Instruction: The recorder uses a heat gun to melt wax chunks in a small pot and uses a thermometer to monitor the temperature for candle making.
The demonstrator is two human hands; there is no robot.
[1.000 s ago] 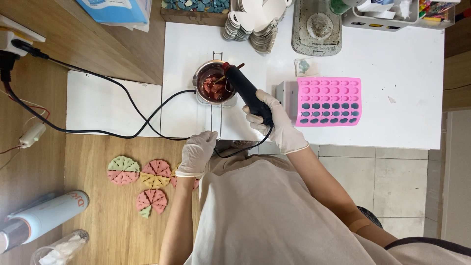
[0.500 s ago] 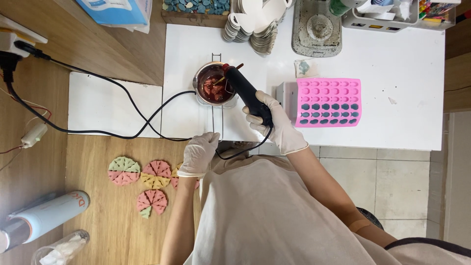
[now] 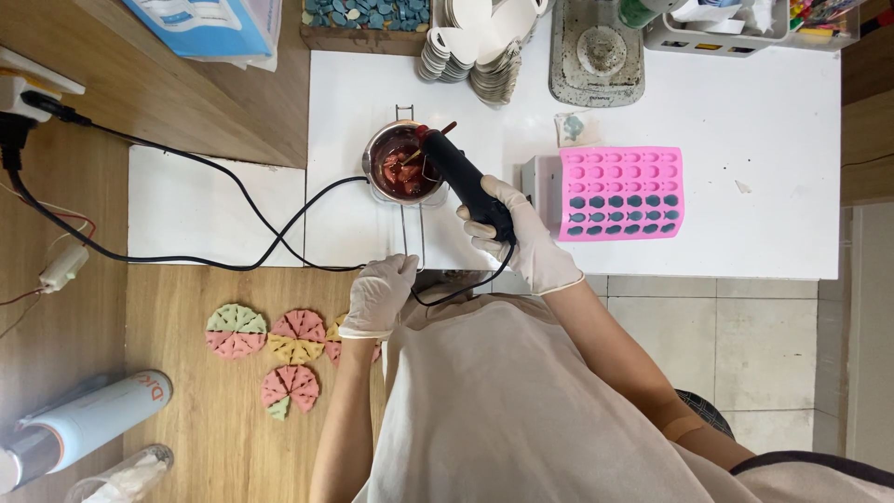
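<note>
Small round metal melting pot (image 3: 402, 166) on a white tabletop (image 3: 745, 140): holds reddish lumps, not wholly liquid as far as can be seen.
Black corded heat tool (image 3: 466, 182): clasped in the gloved right hand (image 3: 521, 233), nozzle over the pot.
Gloved left hand (image 3: 382, 293): curled at the near end of the pot's wire handle (image 3: 413, 233); actual grasp cannot be told.
Pink silicone mould (image 3: 619, 193): right of the pot; lower rows filled dark, upper rows unfilled.
Judgement: melting in progress, pouring partly done.

Bare white table (image 3: 745, 140) right of pink mould (image 3: 621, 193); cable (image 3: 233, 200) crosses left
</note>
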